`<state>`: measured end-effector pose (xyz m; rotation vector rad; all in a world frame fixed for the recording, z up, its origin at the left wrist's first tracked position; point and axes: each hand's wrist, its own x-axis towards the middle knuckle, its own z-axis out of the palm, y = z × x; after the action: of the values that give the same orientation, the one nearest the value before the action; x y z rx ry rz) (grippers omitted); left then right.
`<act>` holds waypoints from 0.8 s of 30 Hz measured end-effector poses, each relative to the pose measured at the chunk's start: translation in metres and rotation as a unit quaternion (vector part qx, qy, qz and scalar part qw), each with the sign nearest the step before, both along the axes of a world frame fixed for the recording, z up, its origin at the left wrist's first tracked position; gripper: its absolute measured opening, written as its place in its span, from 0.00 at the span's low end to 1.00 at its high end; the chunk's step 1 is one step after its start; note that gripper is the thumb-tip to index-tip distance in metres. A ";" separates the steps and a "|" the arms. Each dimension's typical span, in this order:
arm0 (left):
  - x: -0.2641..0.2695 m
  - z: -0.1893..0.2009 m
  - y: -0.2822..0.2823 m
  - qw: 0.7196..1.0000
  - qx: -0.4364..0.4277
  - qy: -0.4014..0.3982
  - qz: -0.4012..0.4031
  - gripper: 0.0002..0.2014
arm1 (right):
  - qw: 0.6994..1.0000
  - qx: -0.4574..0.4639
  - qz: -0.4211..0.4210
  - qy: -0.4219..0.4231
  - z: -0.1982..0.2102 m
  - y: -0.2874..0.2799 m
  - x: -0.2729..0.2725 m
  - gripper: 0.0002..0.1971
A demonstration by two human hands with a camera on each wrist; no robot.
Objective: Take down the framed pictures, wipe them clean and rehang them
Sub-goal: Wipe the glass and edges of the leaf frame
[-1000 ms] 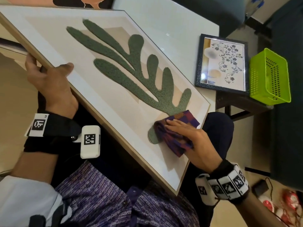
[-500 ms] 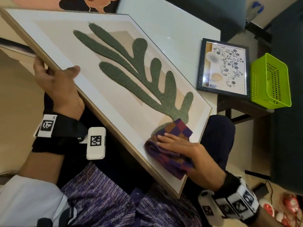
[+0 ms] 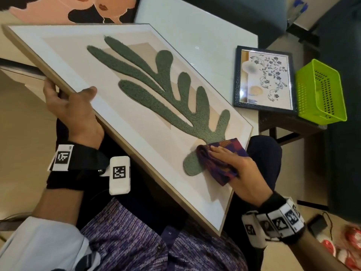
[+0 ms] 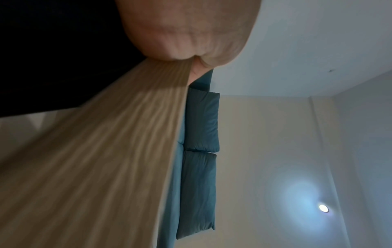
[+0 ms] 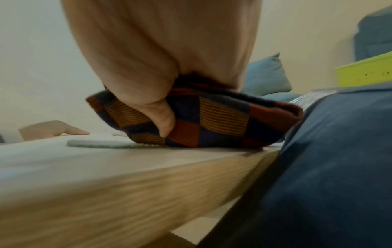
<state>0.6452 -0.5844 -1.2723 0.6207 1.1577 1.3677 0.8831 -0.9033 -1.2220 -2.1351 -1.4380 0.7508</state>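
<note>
Only right wrist shows thumb tucked into cloth.

Three pictures are in view: one large wood-framed leaf picture across the lap, one small dark-framed flower picture on the table to the right, and one pink-and-black picture at the far left edge. There is one checked cloth, one green basket at the right, and one white table. Two hands show, the left hand and the right hand, each wrist wearing one band with markers.
</note>
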 end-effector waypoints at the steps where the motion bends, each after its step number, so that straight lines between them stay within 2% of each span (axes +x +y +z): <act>1: 0.000 0.000 0.000 1.000 -0.001 0.001 0.002 0.37 | 1.000 -0.004 0.019 0.009 0.002 -0.001 -0.005 0.25; 4: -0.001 -0.002 0.002 1.000 0.007 0.004 0.002 0.36 | 0.990 -0.016 0.124 0.072 0.022 -0.006 -0.033 0.25; 6: -0.002 -0.004 0.003 1.000 0.012 0.003 0.000 0.36 | 0.983 -0.020 0.152 0.097 0.026 -0.008 -0.038 0.25; 8: -0.002 -0.006 0.003 1.000 0.013 0.006 -0.004 0.36 | 0.988 -0.012 0.125 0.085 0.020 -0.009 -0.026 0.25; 11: -0.001 -0.007 0.004 1.000 0.022 -0.002 -0.011 0.36 | 0.999 -0.007 0.025 0.034 -0.002 -0.010 0.007 0.24; 14: -0.001 -0.011 0.006 0.999 0.032 -0.008 -0.016 0.38 | 0.999 -0.025 -0.031 0.027 -0.013 -0.005 0.027 0.30; 17: -0.002 -0.017 0.007 0.999 0.027 -0.021 -0.021 0.39 | 0.999 -0.040 0.032 -0.010 0.003 0.000 0.008 0.29; 19: -0.006 -0.030 0.015 0.999 0.012 -0.039 -0.025 0.40 | 0.994 -0.034 0.101 0.029 0.023 0.006 -0.022 0.25; 22: -0.014 -0.044 0.026 0.997 -0.016 -0.055 -0.054 0.50 | 0.981 -0.028 0.177 0.068 0.039 0.009 -0.054 0.24; 24: -0.018 -0.056 0.032 0.996 -0.021 -0.056 -0.062 0.49 | 0.977 -0.027 0.189 0.089 0.040 0.012 -0.054 0.23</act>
<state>0.6269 -0.5528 -1.3281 0.5699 1.0390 1.2539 0.8293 -0.8908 -1.1818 -1.7945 -1.7616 1.1009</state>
